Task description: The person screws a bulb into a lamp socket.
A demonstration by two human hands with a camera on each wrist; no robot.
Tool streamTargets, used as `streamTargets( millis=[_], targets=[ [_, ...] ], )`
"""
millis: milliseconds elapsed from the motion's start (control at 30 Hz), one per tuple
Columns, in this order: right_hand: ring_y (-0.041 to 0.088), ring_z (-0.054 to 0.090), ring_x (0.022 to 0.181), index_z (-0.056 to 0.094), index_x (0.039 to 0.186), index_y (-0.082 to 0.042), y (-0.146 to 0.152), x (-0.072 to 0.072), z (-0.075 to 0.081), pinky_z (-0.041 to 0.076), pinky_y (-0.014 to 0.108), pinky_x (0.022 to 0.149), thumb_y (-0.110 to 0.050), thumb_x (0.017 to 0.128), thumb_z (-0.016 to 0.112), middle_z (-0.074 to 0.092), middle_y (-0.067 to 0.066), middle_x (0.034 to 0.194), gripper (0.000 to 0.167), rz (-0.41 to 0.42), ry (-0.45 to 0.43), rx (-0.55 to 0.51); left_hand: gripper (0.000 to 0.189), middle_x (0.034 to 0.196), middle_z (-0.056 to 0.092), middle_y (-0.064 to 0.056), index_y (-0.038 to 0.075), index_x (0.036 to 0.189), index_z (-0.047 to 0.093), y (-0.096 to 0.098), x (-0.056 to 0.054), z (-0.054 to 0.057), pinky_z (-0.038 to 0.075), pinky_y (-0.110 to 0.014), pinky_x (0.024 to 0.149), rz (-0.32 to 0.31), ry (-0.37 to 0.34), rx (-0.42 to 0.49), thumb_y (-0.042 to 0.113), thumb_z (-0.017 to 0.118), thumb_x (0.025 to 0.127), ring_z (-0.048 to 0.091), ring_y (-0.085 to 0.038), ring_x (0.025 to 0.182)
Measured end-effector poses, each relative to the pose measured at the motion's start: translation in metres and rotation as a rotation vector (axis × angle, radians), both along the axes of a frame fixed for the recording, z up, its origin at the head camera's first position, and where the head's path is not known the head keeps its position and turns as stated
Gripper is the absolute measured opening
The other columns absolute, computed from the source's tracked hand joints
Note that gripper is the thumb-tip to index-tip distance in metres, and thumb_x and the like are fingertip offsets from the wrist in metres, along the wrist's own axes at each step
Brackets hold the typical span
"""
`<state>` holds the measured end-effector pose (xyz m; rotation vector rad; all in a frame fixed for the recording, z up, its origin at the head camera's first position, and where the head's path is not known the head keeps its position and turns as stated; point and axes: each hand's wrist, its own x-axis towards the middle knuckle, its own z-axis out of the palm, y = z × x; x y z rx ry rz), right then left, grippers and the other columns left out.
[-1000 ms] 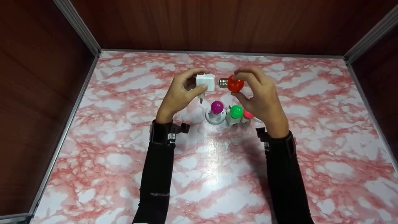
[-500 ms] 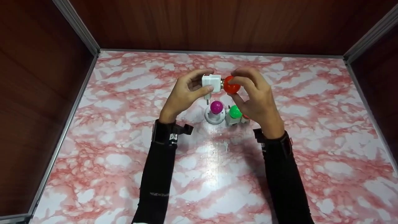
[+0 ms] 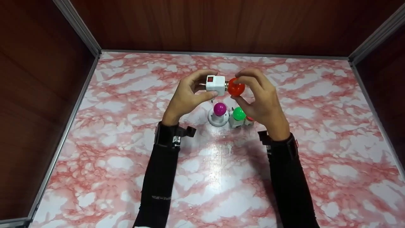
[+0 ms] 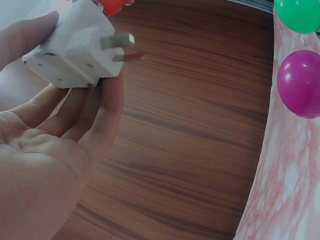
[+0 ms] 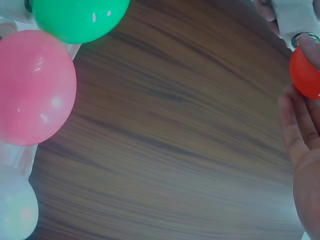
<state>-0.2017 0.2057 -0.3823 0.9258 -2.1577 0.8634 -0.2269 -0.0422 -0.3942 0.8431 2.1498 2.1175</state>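
Observation:
My left hand (image 3: 186,95) grips a white plug-in lamp socket (image 3: 216,86) between thumb and fingers. Its red switch (image 3: 210,79) shows in the head view, and its metal prongs (image 4: 117,41) stick out in the left wrist view. On the right, my right hand (image 3: 264,101) pinches an orange-red light bulb (image 3: 235,87) by its globe. Only a thin ring of the bulb's metal base (image 3: 226,86) is visible at the socket mouth; how deep the rest sits is hidden. Both are held above the table.
Below the hands, a purple bulb (image 3: 220,109) stands on a round white base (image 3: 218,123). Beside it are a green bulb (image 3: 239,113) and a pink bulb (image 5: 37,87). A white bulb (image 5: 15,205) shows in the right wrist view. Wood-look panels (image 3: 208,25) border the marbled table (image 3: 110,161).
The socket moved right and the bulb slightly left, so the bulb's base entered the socket mouth. Since then, my left hand has turned the socket, bringing its red switch into view.

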Motion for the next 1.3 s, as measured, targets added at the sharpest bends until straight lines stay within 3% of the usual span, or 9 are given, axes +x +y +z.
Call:
streamTargets(
  millis=[467,900,1033,1300],
  targets=[
    [0.030,0.073,0.104,0.068,0.129,0.004,0.005,-0.004,-0.008,0.055,0.011,0.104,-0.006,0.085,0.089,0.074,0.021,0.121,0.050,0.072,-0.118,-0.148,0.053,0.131,0.072,-0.016,0.000,0.133,0.068,0.005,0.002,-0.003,0.058,-0.035,0.111,0.071,0.192,-0.056,0.007,0.089,0.085,0.070,-0.022,0.121],
    [0.025,0.074,0.092,0.067,0.133,0.002,0.008,-0.007,-0.008,0.056,0.009,0.093,-0.006,0.090,0.084,0.079,0.017,0.110,0.047,0.054,-0.173,-0.156,0.048,0.126,0.073,-0.017,-0.002,0.129,0.069,0.012,0.002,-0.004,0.058,-0.038,0.110,0.117,0.300,-0.053,0.002,0.088,0.085,0.070,-0.020,0.119],
    [0.026,0.076,0.091,0.063,0.135,0.000,0.008,-0.007,-0.008,0.055,0.007,0.092,-0.012,0.096,0.078,0.080,0.017,0.109,0.043,0.030,-0.199,-0.134,0.052,0.129,0.071,-0.020,-0.004,0.132,0.067,0.013,0.002,-0.004,0.059,-0.038,0.111,0.113,0.278,-0.026,0.003,0.088,0.085,0.070,-0.024,0.119],
    [0.029,0.078,0.097,0.059,0.142,0.002,0.014,-0.001,0.000,0.057,0.009,0.093,-0.003,0.089,0.084,0.079,0.019,0.123,0.059,0.060,-0.225,-0.047,0.054,0.130,0.072,-0.023,-0.006,0.140,0.063,0.014,0.003,-0.002,0.063,-0.035,0.103,0.106,0.167,-0.010,0.005,0.083,0.090,0.072,-0.025,0.113]
  ],
)
